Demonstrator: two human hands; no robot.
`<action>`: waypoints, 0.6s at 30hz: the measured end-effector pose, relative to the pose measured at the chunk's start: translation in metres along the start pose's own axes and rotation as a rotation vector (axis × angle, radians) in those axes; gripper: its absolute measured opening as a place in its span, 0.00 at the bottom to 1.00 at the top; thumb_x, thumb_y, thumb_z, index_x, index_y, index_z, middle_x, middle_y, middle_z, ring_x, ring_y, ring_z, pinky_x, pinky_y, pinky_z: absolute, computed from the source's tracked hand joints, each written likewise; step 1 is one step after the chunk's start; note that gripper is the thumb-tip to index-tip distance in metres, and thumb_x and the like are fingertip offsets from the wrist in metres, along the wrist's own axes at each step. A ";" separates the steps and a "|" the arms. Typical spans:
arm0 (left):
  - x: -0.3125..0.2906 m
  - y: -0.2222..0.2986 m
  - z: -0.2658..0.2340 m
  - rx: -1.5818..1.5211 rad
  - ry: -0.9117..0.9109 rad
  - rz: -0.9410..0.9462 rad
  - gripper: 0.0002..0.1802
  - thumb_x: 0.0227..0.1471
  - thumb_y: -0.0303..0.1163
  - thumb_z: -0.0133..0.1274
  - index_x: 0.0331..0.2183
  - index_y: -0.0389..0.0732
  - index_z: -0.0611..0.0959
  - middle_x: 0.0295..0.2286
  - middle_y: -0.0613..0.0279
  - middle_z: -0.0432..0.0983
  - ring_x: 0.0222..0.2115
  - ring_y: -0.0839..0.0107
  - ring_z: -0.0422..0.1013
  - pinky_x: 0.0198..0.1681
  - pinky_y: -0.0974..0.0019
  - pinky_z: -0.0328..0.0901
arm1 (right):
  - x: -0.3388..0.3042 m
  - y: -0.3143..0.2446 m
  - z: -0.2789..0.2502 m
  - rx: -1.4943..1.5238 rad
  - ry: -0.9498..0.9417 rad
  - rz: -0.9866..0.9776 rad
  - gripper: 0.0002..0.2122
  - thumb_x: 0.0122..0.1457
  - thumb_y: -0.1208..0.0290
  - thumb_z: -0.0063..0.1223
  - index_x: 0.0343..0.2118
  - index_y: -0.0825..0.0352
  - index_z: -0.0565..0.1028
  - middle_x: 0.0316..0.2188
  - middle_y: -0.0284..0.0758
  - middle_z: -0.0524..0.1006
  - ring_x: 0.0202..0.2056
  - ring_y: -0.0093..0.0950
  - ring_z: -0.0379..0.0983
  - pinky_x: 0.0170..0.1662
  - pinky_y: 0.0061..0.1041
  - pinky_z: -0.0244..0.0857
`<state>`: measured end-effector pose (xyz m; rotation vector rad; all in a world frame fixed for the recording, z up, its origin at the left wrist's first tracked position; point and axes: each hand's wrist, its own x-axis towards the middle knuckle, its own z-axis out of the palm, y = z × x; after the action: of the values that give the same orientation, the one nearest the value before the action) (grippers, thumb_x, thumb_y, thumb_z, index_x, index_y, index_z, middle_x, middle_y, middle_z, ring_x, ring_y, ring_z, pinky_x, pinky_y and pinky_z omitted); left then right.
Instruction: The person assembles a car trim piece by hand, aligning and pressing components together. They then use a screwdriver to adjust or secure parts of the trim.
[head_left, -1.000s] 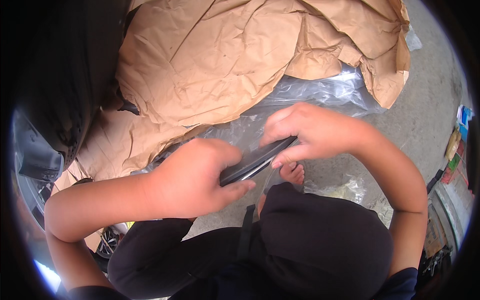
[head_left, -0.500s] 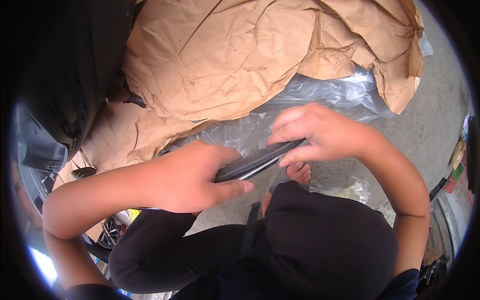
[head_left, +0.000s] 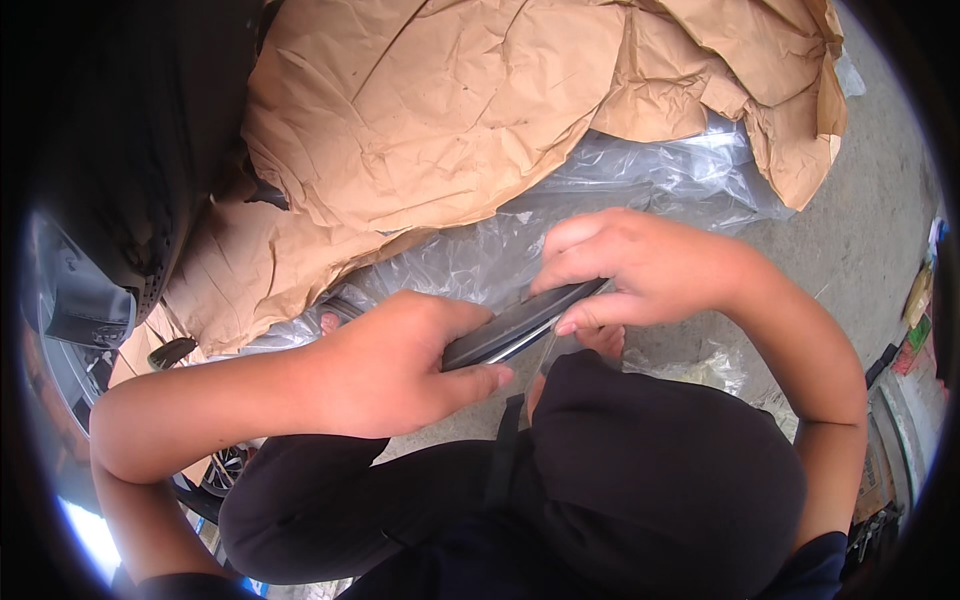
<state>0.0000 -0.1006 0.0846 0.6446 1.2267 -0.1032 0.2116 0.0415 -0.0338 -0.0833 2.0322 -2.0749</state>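
Note:
Between my two hands is a long, narrow black trim strip (head_left: pixel 520 320) with a bright silvery line along its near edge. My left hand (head_left: pixel 400 365) grips its left end, fingers over the top and thumb along the near side. The right end sits in a pinch of my right hand (head_left: pixel 610 270), thumb below and fingers above. The strip slants up to the right, held above my bent knees (head_left: pixel 660 450). My palms hide both of its ends, so its full length cannot be told.
Crumpled brown paper (head_left: pixel 440 110) spreads across the far side, over clear plastic sheeting (head_left: pixel 650 180) on the concrete floor (head_left: pixel 870 190). A large dark glossy panel (head_left: pixel 110 150) stands at the left. Assorted items (head_left: pixel 910 310) lie along the right edge. My bare foot (head_left: pixel 603 340) shows beneath the right hand.
The left hand and the strip's left end have shifted slightly right, and the strip has turned a little so more of its silvery edge shows. Both hands keep their grip.

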 end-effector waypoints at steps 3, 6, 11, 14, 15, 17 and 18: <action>0.002 -0.006 0.005 0.038 0.023 0.049 0.19 0.62 0.41 0.59 0.36 0.30 0.82 0.20 0.45 0.76 0.23 0.53 0.75 0.31 0.53 0.69 | -0.002 0.001 0.005 -0.013 0.035 -0.017 0.18 0.55 0.65 0.71 0.45 0.70 0.83 0.34 0.40 0.79 0.37 0.41 0.78 0.40 0.36 0.72; 0.004 -0.007 0.012 0.053 0.057 0.125 0.19 0.61 0.41 0.60 0.35 0.30 0.81 0.20 0.44 0.76 0.23 0.52 0.75 0.30 0.53 0.69 | -0.006 0.001 0.010 0.005 0.043 0.009 0.17 0.55 0.65 0.71 0.44 0.70 0.83 0.33 0.40 0.79 0.36 0.40 0.78 0.39 0.35 0.72; 0.005 -0.002 0.001 0.149 0.030 0.055 0.22 0.62 0.44 0.60 0.36 0.30 0.82 0.20 0.49 0.77 0.22 0.57 0.76 0.31 0.56 0.70 | -0.003 0.001 0.003 -0.070 0.042 0.002 0.18 0.54 0.64 0.72 0.44 0.69 0.84 0.35 0.39 0.81 0.38 0.40 0.78 0.41 0.35 0.71; 0.002 -0.001 -0.020 0.103 0.013 0.021 0.26 0.65 0.50 0.57 0.40 0.31 0.83 0.24 0.54 0.80 0.28 0.64 0.77 0.35 0.58 0.71 | 0.004 0.001 -0.011 -0.074 0.036 0.054 0.17 0.55 0.63 0.70 0.44 0.69 0.84 0.37 0.40 0.82 0.41 0.39 0.78 0.44 0.34 0.71; -0.001 -0.002 -0.028 0.176 0.013 0.033 0.30 0.67 0.55 0.53 0.44 0.32 0.83 0.31 0.55 0.81 0.35 0.67 0.76 0.40 0.61 0.70 | 0.008 0.002 -0.015 -0.064 0.026 0.058 0.17 0.57 0.63 0.69 0.45 0.68 0.84 0.38 0.39 0.83 0.42 0.37 0.78 0.46 0.33 0.71; -0.010 -0.004 -0.042 0.205 0.100 0.064 0.35 0.68 0.60 0.48 0.49 0.32 0.83 0.35 0.52 0.80 0.38 0.66 0.76 0.44 0.61 0.70 | 0.017 0.004 -0.024 0.021 0.001 0.180 0.18 0.59 0.62 0.69 0.46 0.70 0.83 0.40 0.38 0.83 0.43 0.33 0.79 0.48 0.31 0.72; -0.015 -0.005 -0.050 0.221 0.151 0.066 0.37 0.69 0.61 0.46 0.50 0.32 0.83 0.36 0.52 0.80 0.39 0.65 0.75 0.44 0.61 0.70 | 0.021 0.004 -0.026 0.071 0.007 0.233 0.18 0.60 0.62 0.68 0.47 0.71 0.83 0.41 0.38 0.83 0.44 0.31 0.79 0.49 0.30 0.72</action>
<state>-0.0491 -0.0830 0.0873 0.8975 1.3495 -0.1381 0.1865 0.0631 -0.0416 0.1650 1.8695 -2.0009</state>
